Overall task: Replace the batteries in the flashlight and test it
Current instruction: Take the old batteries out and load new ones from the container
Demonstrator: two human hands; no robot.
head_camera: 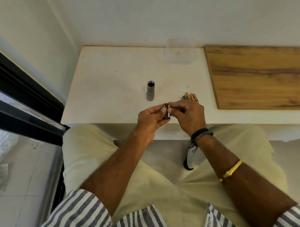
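Flashlight body (150, 91): grey, matt, metal-looking tube. Battery holder (166, 113): dark plastic with an orange part. Loose batteries (193, 97): smooth, copper-toned casings. Table (109, 77): white, matt, faintly scuffed. Board (258, 76): wood grain, satin finish. Container (179, 53): clear, glossy plastic. Sleeves (72, 212): striped woven cloth. Trousers (88, 151): pale, matt cloth. Wristbands (201, 135): black braided cord. Bangle (233, 169): polished gold-coloured metal.

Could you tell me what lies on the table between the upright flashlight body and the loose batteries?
In the head view, only a round cap, right beside the batteries; the rest is bare table.
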